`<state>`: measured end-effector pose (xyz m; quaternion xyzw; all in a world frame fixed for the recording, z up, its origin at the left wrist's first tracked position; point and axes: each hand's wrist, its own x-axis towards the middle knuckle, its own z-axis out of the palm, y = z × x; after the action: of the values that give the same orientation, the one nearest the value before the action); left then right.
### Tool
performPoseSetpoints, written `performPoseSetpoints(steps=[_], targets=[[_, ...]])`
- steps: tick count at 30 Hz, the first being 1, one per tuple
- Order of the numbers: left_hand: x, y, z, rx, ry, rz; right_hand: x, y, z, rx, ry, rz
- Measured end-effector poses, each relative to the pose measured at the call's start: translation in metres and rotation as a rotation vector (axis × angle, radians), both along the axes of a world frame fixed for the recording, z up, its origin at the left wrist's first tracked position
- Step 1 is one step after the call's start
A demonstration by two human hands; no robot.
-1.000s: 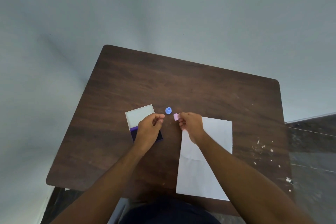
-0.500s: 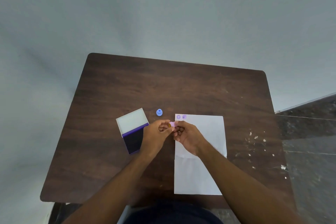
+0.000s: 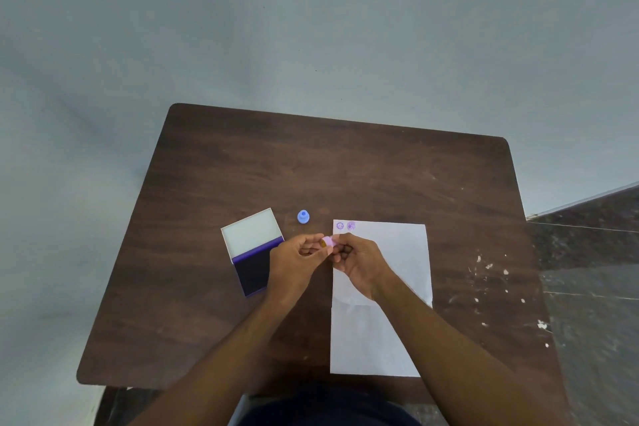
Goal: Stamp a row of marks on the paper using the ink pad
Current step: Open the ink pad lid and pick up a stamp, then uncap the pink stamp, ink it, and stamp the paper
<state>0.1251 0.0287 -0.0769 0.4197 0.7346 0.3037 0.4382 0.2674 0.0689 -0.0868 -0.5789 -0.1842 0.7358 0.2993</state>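
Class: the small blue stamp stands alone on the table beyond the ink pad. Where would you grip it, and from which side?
Pinch the blue stamp by its narrow upper knob, coming straight down from above. It stands upright on its wider base, clear of the ink pad and paper, so thumb and forefinger probably fit either side.

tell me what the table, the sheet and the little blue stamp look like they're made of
Table: dark wood or wood-look laminate, matte, with visible grain and pale specks near its right edge. Sheet: thin white paper, matte, with a fold crease across it. Blue stamp: probably moulded plastic, smooth and evenly coloured; too small to be sure.
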Motion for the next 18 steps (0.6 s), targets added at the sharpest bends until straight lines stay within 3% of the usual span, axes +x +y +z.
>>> performPoseSetpoints(steps=[11,18], targets=[[0.0,-0.007,-0.005,-0.025,0.051,0.101,0.008,0.004,-0.001,-0.065,-0.015,-0.085],[-0.008,0.004,-0.011,-0.007,0.031,0.038,0.012,0.005,0.007,-0.148,0.27,-0.092]])
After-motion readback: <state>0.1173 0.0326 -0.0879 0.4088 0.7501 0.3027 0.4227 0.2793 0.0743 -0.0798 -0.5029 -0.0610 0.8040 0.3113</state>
